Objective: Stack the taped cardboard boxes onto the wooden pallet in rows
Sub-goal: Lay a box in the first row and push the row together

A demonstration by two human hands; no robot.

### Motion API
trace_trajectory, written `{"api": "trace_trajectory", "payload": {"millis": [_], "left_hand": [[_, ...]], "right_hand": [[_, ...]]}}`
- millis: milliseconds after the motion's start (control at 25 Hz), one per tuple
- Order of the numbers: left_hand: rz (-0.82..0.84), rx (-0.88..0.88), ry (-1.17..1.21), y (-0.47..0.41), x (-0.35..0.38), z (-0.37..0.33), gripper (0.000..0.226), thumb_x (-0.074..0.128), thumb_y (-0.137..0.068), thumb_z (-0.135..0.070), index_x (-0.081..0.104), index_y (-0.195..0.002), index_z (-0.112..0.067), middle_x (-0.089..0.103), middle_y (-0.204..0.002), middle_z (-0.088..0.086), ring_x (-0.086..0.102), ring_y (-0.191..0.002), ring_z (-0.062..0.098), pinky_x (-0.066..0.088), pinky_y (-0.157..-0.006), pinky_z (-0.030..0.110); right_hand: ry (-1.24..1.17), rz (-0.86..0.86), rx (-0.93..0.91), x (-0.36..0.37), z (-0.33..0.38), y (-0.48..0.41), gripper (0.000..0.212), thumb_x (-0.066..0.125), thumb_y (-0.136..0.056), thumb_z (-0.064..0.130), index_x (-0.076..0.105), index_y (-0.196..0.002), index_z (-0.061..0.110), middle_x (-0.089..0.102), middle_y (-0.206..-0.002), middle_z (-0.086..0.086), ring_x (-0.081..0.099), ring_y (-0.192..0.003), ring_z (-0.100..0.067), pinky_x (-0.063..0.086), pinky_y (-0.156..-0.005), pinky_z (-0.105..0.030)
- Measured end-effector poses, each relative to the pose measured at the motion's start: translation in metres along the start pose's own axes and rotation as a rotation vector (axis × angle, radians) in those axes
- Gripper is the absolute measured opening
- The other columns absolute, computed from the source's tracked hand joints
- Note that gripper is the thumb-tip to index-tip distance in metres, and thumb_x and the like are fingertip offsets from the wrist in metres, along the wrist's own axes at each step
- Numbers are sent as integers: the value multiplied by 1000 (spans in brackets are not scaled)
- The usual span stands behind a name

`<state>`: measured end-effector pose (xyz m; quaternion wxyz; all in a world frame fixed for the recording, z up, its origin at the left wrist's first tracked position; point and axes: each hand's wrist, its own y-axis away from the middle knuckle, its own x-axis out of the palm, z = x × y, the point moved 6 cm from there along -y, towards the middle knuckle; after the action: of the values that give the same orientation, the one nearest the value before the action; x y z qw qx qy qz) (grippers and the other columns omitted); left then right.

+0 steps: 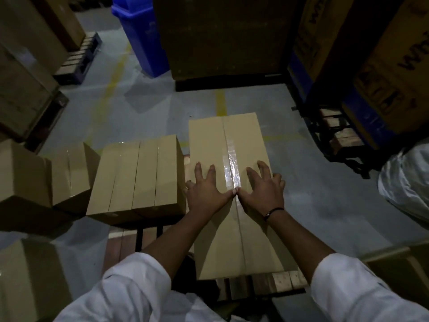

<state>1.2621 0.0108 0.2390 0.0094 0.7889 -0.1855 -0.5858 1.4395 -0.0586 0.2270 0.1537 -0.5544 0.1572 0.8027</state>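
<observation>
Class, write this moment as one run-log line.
left hand: rests on long taped box | right hand: rests on same box | box: on wooden pallet, right of box row

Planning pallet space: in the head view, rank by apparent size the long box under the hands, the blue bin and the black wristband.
1. long taped box
2. blue bin, though it stands farther off and the frame cuts its top, so its true size is unsure
3. black wristband

Narrow gap between long box (pixel 232 205) and box row (pixel 137 180); floor (pixel 325 194) right open.
</observation>
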Motion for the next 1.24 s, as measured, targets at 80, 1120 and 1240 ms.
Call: {"api": "trace_trajectory", "payload": {"millis": [80, 1120, 1240], "left_hand": [[17, -21, 33, -18, -2, 5, 110, 57, -71, -89, 20, -159, -36, -3, -170, 2, 30, -141, 54, 30, -111, 61], [78, -56, 17, -251, -115, 58, 111, 68, -70, -78, 17, -159, -35, -1, -168, 3, 38, -133, 51, 34, -107, 56], [74, -130, 65, -277, -89, 72, 113, 71, -72, -74, 13, -161, -35, 0, -169, 4, 34, -139, 46, 31, -111, 55]], "right_hand": [[25, 7, -7, 3, 8, -18, 77, 53, -78, 72, 42, -146, 38, 20, -163, 1, 33, -131, -43, 31, -109, -55], [21, 231, -33, -3, 132, -244, 76, 47, -79, 72, 35, -145, 36, 11, -163, -2, 37, -131, -47, 35, -108, -55], [19, 255, -53, 31, 125, -270, 72, 55, -84, 64, 35, -147, 36, 12, -164, -2, 34, -132, -46, 34, -109, -54]]}}
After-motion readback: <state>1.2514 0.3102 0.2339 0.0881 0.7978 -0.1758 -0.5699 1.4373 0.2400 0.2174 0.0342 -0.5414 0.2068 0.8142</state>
